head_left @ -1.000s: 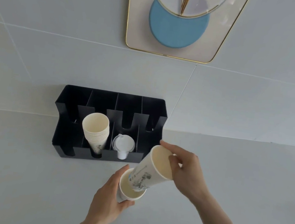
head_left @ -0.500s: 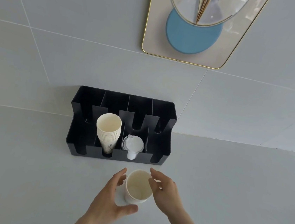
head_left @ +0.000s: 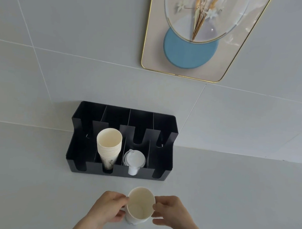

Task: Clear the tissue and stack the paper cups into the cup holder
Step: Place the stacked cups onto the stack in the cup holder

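Note:
Nested white paper cups (head_left: pixel 140 206) stand upright on the grey counter near the front edge. My left hand (head_left: pixel 108 210) grips their left side and my right hand (head_left: pixel 171 213) holds the right side at the rim. Behind them, against the wall, sits the black cup holder (head_left: pixel 160 175) with several compartments. A tilted stack of paper cups (head_left: pixel 108 147) leans in its second front slot. White plastic lids (head_left: pixel 134 159) fill the third slot. No tissue is in view.
A gold-rimmed wall decoration (head_left: pixel 197 35) with a blue disc and dried flowers hangs above the holder. Grey tiled wall (head_left: pixel 59 56) rises behind the counter (head_left: pixel 240 200).
My right hand has pushed the tilted cup down into the cup held by my left hand. Both hands now hold the nested cups, drawn a little nearer to me.

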A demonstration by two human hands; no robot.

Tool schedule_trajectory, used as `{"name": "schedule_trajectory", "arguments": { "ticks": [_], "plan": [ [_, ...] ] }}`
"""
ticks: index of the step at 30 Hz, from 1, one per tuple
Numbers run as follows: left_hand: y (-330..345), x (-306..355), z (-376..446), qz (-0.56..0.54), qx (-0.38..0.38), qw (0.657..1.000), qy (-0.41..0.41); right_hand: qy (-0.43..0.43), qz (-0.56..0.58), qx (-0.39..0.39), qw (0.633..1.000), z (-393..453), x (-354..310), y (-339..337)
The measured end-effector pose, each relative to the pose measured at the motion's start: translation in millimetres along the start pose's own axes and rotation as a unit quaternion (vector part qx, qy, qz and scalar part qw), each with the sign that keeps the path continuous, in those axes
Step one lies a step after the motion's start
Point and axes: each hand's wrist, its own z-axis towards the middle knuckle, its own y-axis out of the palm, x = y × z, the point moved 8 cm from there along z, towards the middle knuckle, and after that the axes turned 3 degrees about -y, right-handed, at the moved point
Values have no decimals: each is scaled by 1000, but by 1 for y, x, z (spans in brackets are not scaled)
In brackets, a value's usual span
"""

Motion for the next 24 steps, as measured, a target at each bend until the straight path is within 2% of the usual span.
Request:
{"name": "schedule_trajectory", "arguments": {
  "ticks": [11, 24],
  "plan": [
    [-10, 15, -3, -53, 2, 999, 0, -30, -12, 24, 999, -4, -33, -5],
    [-106, 193, -39, -86, 32, 983, 162, -181, -2, 70, 981, -6, -232, -24]
  ]
}}
